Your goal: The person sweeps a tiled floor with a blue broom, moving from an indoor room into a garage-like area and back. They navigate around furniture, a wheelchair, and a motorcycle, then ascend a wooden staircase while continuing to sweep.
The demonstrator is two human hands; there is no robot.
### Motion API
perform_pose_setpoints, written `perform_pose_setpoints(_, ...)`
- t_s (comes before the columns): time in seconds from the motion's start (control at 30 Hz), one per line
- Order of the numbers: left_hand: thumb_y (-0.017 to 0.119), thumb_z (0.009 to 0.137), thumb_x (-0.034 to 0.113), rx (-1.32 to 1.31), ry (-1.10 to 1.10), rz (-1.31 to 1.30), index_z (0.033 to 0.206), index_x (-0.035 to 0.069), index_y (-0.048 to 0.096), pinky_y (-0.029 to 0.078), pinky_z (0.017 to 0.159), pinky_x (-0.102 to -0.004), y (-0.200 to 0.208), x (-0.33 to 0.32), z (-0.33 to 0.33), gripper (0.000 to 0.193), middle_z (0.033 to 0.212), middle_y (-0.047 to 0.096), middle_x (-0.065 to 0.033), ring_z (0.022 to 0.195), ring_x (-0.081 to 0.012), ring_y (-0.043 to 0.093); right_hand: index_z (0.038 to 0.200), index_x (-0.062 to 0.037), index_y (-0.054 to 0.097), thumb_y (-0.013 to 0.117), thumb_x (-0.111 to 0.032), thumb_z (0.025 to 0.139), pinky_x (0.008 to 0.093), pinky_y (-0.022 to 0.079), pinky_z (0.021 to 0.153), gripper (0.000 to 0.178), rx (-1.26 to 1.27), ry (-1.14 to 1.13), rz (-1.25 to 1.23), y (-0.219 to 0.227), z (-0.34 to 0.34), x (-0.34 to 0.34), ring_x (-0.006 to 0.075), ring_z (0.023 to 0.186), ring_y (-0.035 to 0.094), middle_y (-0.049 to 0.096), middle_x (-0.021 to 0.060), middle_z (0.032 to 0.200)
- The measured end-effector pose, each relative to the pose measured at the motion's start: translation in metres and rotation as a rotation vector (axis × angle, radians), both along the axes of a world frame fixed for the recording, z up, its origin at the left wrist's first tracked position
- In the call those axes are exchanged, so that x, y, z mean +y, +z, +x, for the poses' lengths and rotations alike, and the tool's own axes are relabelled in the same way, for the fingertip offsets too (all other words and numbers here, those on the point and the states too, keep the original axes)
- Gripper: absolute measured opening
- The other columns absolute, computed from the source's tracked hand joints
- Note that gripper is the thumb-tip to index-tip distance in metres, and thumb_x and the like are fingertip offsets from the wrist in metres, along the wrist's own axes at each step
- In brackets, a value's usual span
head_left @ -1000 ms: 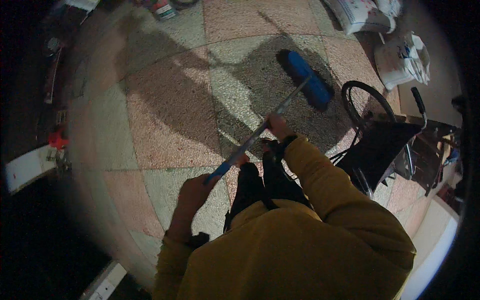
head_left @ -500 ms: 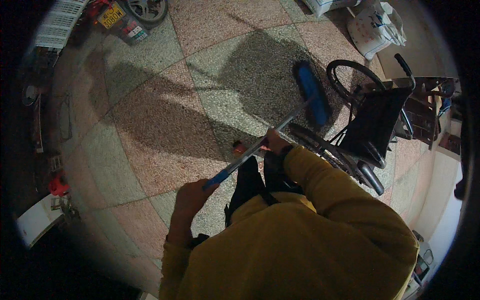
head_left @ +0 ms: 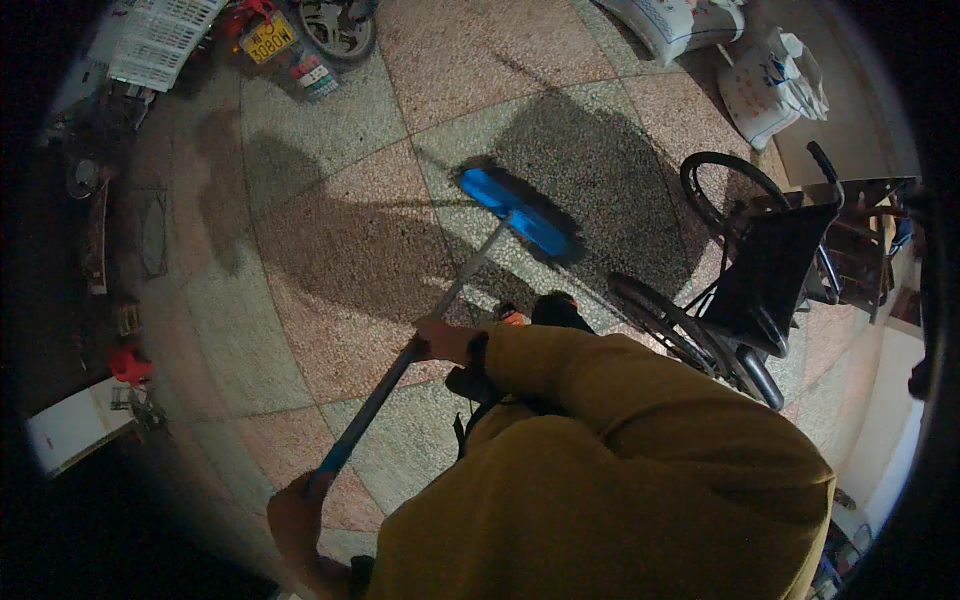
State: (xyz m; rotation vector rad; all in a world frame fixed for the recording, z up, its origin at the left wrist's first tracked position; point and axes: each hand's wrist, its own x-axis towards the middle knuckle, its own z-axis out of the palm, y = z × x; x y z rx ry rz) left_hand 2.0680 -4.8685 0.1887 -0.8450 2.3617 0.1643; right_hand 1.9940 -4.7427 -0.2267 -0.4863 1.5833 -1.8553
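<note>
A broom with a wide blue head (head_left: 515, 212) and dark bristles rests on the floor tiles ahead of me. Its long pole (head_left: 376, 402) slants from the head down toward my lower left. My left hand (head_left: 297, 510) is closed around the blue top end of the pole. Further down the pole, my right hand (head_left: 442, 341) is wrapped around it, with that arm crossing in front of my body. My shoe (head_left: 510, 315) shows in part near the right hand, just short of the broom head.
A folded-looking black wheelchair (head_left: 765, 270) stands to my right. White sacks (head_left: 770, 95) sit at the far right. At the far left are a vehicle wheel (head_left: 338, 30) and a white plastic crate (head_left: 165, 40). A red object (head_left: 130, 363) lies on the left.
The broom head has swept leftward, away from the wheelchair, and turned. Both hands have moved left with the pole, the left one also nearer to me; both keep their grip.
</note>
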Motion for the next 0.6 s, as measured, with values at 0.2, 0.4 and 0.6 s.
perform_pose_setpoints(0.2, 0.058, 0.075, 0.027, -0.106, 0.258, 0.141, 0.086, 0.001, 0.062, 0.035, 0.044, -0.0280, -0.022, 0.006, -0.010, 0.028, 0.053, 0.049, -0.0040, 0.047, -0.0094, 0.042, 0.067, -0.0040, 0.051, 0.065, -0.026, 0.067, 0.0358, 0.045, 0.049, 0.026, -0.127, -0.222, -0.037, -0.009, -0.026, -0.010, 0.0227, 0.052, 0.052, 0.052, 0.0106, 0.062)
perform_pose_setpoints(0.4, 0.062, 0.073, 0.027, -0.006, 0.505, 0.292, 0.086, 0.000, 0.061, 0.034, 0.041, -0.0256, -0.058, 0.068, -0.059, 0.030, 0.054, 0.050, -0.0010, 0.045, -0.0081, 0.041, 0.071, -0.0023, 0.052, 0.058, -0.019, 0.074, 0.0356, 0.050, 0.059, 0.018, 0.006, -0.025, 0.311, 0.021, -0.095, 0.086, 0.0237, 0.070, 0.057, 0.055, 0.0126, 0.070)
perform_pose_setpoints(0.6, 0.057, 0.076, 0.033, -0.100, 0.126, 0.365, 0.089, 0.003, 0.061, 0.035, 0.044, -0.0239, -0.098, 0.169, -0.198, 0.033, 0.053, 0.048, -0.0009, 0.048, -0.0064, 0.042, 0.065, 0.0011, 0.052, 0.044, -0.015, 0.084, 0.0367, 0.050, 0.058, 0.026, 0.223, -0.186, 0.445, -0.023, -0.215, 0.219, 0.0220, 0.071, 0.057, 0.055, 0.0127, 0.067)
